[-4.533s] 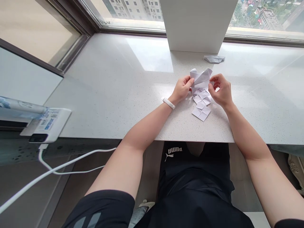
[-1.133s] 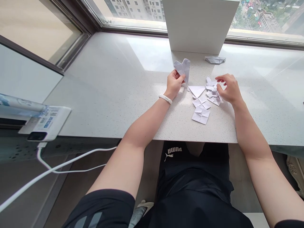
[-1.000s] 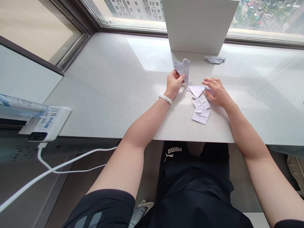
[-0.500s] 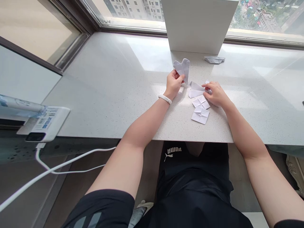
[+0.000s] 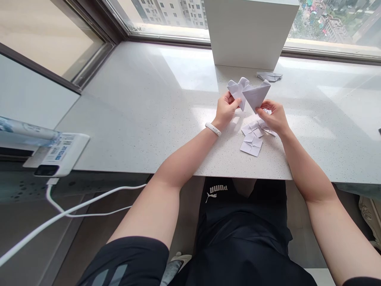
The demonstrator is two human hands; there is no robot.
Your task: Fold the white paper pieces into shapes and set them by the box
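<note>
Between the thumb and fingers of my left hand (image 5: 226, 109) is a folded white paper piece (image 5: 237, 90) with rounded top lobes. My right hand (image 5: 274, 115) pinches a triangular folded paper (image 5: 256, 96) by its lower tip, close beside the first piece; whether the two touch I cannot tell. Below them on the white counter lie a square folded paper (image 5: 251, 144) with a cross-like centre and another folded square (image 5: 251, 129) just above it. More folded paper (image 5: 266, 126) sits partly under my right hand.
A white upright box (image 5: 251, 35) stands at the back by the window. In front of it lies a flat folded paper (image 5: 269, 76). At the left, a white power bank (image 5: 64, 153) with a cable (image 5: 98, 194) rests at the counter (image 5: 143, 119) edge.
My right hand has lifted the triangular paper off the counter and raised it next to the left piece. My left hand has shifted slightly right with its paper.
</note>
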